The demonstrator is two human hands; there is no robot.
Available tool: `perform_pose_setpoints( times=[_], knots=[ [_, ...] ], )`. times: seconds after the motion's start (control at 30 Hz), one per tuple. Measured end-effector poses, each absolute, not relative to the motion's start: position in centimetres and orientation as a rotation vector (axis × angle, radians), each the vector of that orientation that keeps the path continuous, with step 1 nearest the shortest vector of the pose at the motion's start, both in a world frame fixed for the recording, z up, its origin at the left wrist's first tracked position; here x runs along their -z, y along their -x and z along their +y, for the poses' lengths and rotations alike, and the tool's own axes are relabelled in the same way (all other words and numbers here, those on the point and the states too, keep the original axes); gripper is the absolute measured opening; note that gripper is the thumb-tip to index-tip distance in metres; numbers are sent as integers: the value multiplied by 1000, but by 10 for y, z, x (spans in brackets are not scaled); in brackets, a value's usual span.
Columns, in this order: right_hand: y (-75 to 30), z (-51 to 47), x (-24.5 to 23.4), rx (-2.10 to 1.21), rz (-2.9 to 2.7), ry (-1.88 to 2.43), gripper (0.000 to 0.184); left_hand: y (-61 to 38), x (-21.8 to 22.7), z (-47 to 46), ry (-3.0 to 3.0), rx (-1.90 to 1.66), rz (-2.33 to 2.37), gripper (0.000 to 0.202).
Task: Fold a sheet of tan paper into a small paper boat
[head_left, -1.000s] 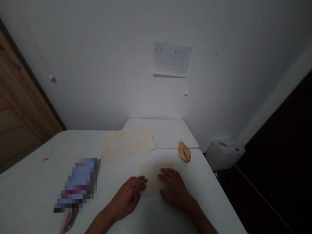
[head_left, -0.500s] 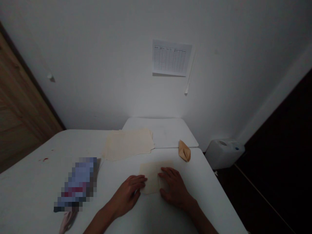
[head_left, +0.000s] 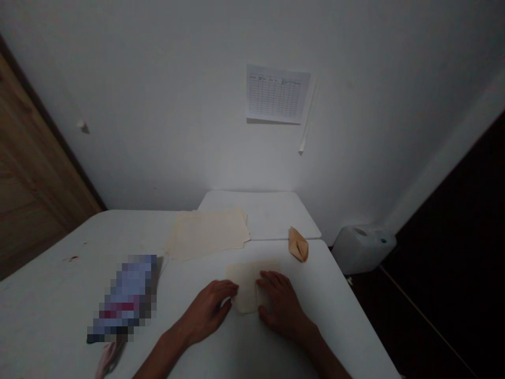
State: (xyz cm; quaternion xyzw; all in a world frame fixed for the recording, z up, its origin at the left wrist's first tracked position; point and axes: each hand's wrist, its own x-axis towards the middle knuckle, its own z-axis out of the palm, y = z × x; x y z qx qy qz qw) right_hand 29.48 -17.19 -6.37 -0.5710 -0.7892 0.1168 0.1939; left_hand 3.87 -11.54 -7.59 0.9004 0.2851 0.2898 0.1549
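Observation:
A small cream sheet of paper (head_left: 247, 292) lies flat on the white table (head_left: 244, 350) in front of me, with a crease or layer edge running down its right half. My left hand (head_left: 211, 308) is at the left edge of the sheet, fingertips resting on it and thumb apart from the fingers. My right hand (head_left: 282, 305) lies over the right part, fingers spread and pressing it down, so that side is mostly hidden. Beyond my right hand stands a folded tan paper piece (head_left: 299, 245).
Several larger cream sheets (head_left: 209, 234) lie stacked at the back. A blurred bluish packet-like item (head_left: 126, 295) is on the left, with pinkish cloth (head_left: 110, 355) below it. A white plastic container (head_left: 361, 250) stands beyond the table's right edge. A printed chart (head_left: 278, 95) hangs on the wall.
My left hand has shifted slightly, its thumb a little further right toward the lower left of the sheet. My right hand and the other things have stayed put.

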Motion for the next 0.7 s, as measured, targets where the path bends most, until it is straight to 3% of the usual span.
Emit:
perform_pose_setpoints(
  times=[0.33,0.7],
  knots=[
    [-293,-172,67,-294,-2195,1630,64,-68,56,-89,-2489,-696,978,18],
    [-291,-172,72,-265,-2165,1623,70,-98,68,-74,-2563,-700,1109,6]
  ],
)
